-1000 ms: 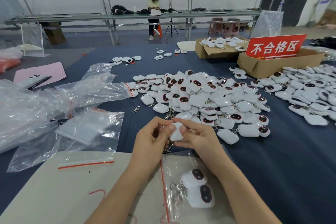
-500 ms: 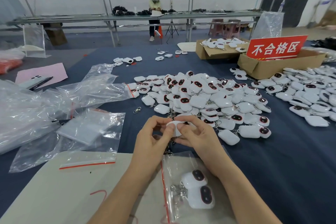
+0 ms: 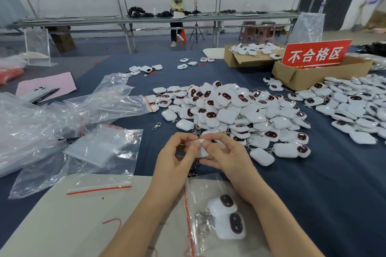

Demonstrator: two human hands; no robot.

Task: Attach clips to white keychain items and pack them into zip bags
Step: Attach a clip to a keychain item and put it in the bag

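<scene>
Both hands are still working together at the centre of the frame. The left hand [image 3: 174, 157] and the right hand [image 3: 226, 157] are pinching one white keychain item [image 3: 202, 149] between their fingertips, just above the dark cloth. Compared with a second ago, less of the piece is showing, tucked deeper between the thumbs. The zip bag [image 3: 200, 194] at lower centre, holding two items, is lying unchanged. The pile [image 3: 240, 110] is sitting just beyond the hands.

"不合格区" on red sign [image 3: 316, 54] in box [image 3: 300, 78]
</scene>
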